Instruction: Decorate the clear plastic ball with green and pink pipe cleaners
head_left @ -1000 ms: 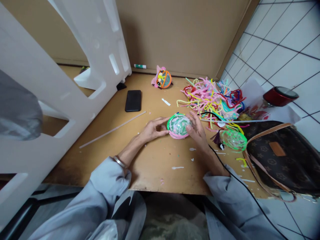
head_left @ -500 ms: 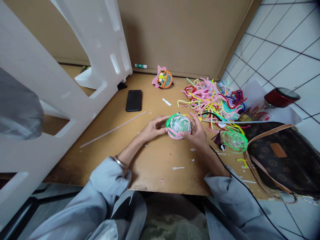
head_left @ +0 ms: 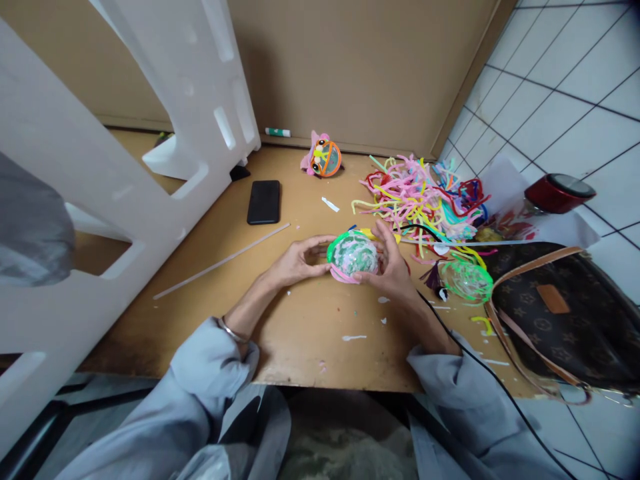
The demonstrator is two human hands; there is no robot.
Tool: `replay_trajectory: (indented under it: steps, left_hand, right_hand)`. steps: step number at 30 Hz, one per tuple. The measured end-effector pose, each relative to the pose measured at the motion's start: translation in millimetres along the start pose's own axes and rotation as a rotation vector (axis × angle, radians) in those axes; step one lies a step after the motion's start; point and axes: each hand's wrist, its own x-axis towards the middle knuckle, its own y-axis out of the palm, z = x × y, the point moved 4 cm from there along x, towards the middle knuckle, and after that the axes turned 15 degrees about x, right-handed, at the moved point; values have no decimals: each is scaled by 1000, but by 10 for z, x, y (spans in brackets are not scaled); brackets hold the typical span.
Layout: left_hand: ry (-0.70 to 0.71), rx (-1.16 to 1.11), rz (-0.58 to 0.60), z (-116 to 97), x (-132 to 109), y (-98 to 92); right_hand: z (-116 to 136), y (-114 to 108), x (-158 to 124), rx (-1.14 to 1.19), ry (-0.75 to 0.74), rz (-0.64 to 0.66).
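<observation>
Between my two hands is a clear plastic ball (head_left: 356, 255) with green, pink and white fuzzy stems around it. My left hand (head_left: 303, 259) grips its left side, thumb in front and fingers behind. On the other side, my right hand (head_left: 391, 263) curls round it, with the thumb at the lower front edge. A yellow piece shows behind the ball, partly hidden. To the right lies a second clear ball (head_left: 467, 280) with bright green strands. A heap of colourful pipe cleaners (head_left: 417, 197) sits behind my right hand.
A decorated orange and pink ball figure (head_left: 324, 157) stands at the back. A black phone (head_left: 264, 202) and a glue stick (head_left: 223, 261) lie left, near a white plastic panel (head_left: 200, 87). A brown handbag (head_left: 565, 313), red-lidded jar (head_left: 557, 193) and black cable (head_left: 480, 360) are right.
The ball has turned slightly in my hands, showing more green on its front. Both hands stay around it. The whole view has shifted a little.
</observation>
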Motion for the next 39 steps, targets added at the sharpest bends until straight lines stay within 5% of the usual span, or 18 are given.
replay_trajectory:
  steps: [11,30,39]
  left_hand:
    - [-9,109,14,-46,-9,-86]
    - [-44,115,0,96,-10,-175]
    - [-158,-2,45,86,-26,-177]
  right_hand:
    - [199,19,-8,-241,-127,109]
    - [152,-91,10,-52,22,261]
    - [146,-107,45,30,33,236]
